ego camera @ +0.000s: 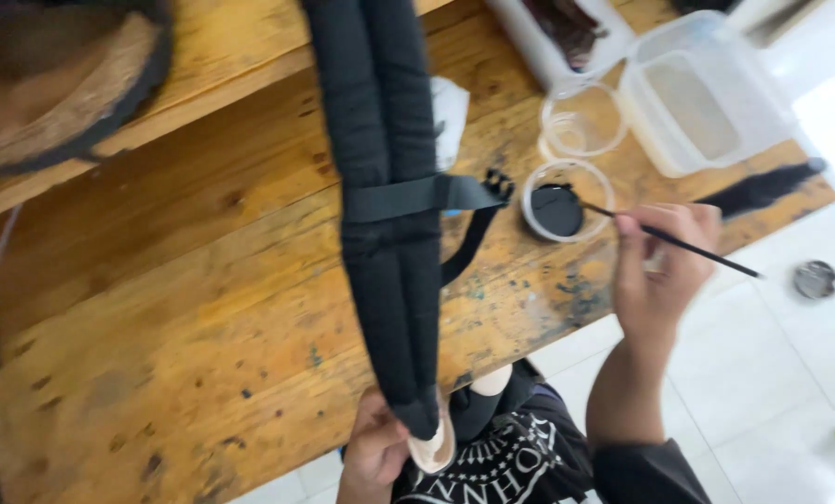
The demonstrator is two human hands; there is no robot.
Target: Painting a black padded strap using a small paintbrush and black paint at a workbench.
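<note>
My right hand [662, 266] holds a thin black paintbrush [688, 245] whose tip dips into a small clear cup of black paint [559, 207] on the wooden table [203, 308]. My left hand [375, 446] grips the lower end of a pair of padded black backpack straps [385, 187] at the table's near edge, together with a pale rounded object [433, 450]. The straps run up across the table, joined by a black webbing band [417, 197] with a buckle [498, 184].
An empty clear cup [582, 121] and a clear lidded plastic tub [707, 93] stand beyond the paint cup. A white tray [553, 42] holds dark material. A round wooden piece [53, 84] lies at the far left. A small metal disc [815, 279] lies on the white tiled floor.
</note>
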